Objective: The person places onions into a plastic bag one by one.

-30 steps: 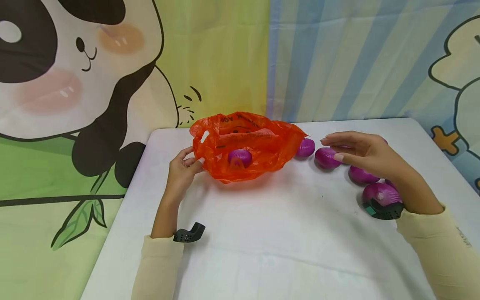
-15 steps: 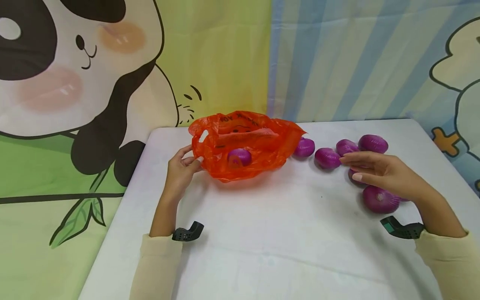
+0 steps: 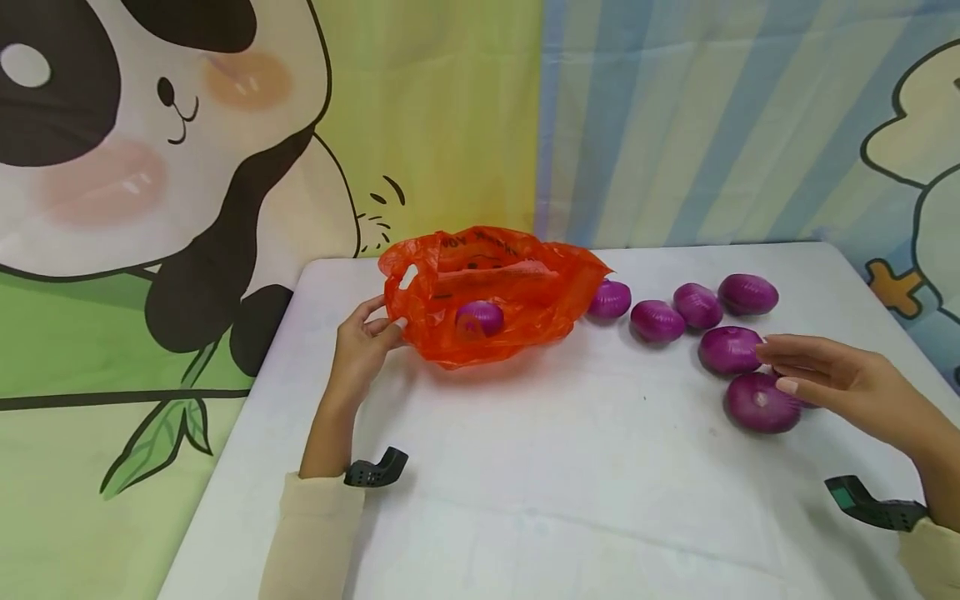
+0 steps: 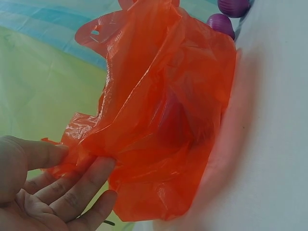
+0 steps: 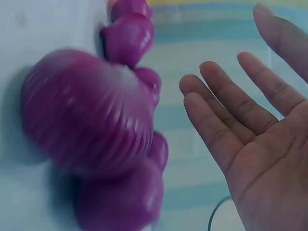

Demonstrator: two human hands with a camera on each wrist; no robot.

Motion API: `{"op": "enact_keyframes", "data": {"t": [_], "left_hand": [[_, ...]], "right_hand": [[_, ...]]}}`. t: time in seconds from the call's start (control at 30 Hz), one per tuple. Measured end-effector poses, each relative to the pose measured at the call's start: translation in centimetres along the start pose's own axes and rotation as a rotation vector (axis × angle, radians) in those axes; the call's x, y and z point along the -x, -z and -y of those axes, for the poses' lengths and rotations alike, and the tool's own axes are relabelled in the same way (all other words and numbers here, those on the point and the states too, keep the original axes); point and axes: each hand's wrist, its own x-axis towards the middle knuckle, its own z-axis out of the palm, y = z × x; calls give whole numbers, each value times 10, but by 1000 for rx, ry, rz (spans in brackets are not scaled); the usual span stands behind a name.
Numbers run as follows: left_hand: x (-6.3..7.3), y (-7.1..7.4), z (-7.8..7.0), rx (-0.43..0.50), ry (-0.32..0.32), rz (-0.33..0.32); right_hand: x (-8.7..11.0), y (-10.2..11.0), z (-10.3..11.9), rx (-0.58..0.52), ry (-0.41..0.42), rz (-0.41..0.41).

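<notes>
My left hand (image 3: 365, 337) pinches the left edge of a thin red plastic bag (image 3: 525, 321), thumb in front and fingers behind. The bag's mouth gapes toward me, and one purple onion (image 3: 480, 318) lies inside it. In the left wrist view that onion is only a dark shape through the red plastic (image 4: 173, 187). At the right, my right hand (image 3: 862, 387) hovers beside the nearest large onion (image 3: 762, 402) with its fingers extended and nothing in them. The right wrist view shows the bare palm (image 5: 269, 168) apart from a big onion (image 5: 86, 115).
Several more purple onions lie on the white table (image 3: 525, 475): one onion (image 3: 609, 300) against the bag's right side, others (image 3: 657, 322) trailing right. Another is partly hidden behind my right hand. A printed cloth backdrop (image 3: 435, 125) stands behind the table.
My right hand has drawn back to the right and toward me, from above the farther onions, uncovering them. My left hand and the bag have stayed nearly still.
</notes>
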Motion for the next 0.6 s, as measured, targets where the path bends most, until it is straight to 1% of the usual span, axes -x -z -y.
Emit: {"op": "enact_keyframes", "data": {"t": [0.13, 0.27, 0.5, 0.6], "left_hand": [[1, 0, 1, -7, 20, 1], [1, 0, 2, -10, 28, -9], [1, -1, 1, -8, 18, -12], [1, -2, -1, -4, 12, -12]], "right_hand": [[12, 1, -16, 19, -32, -9], [19, 0, -26, 7, -27, -2], [17, -5, -35, -44, 21, -11], [17, -6, -36, -48, 24, -2]]}}
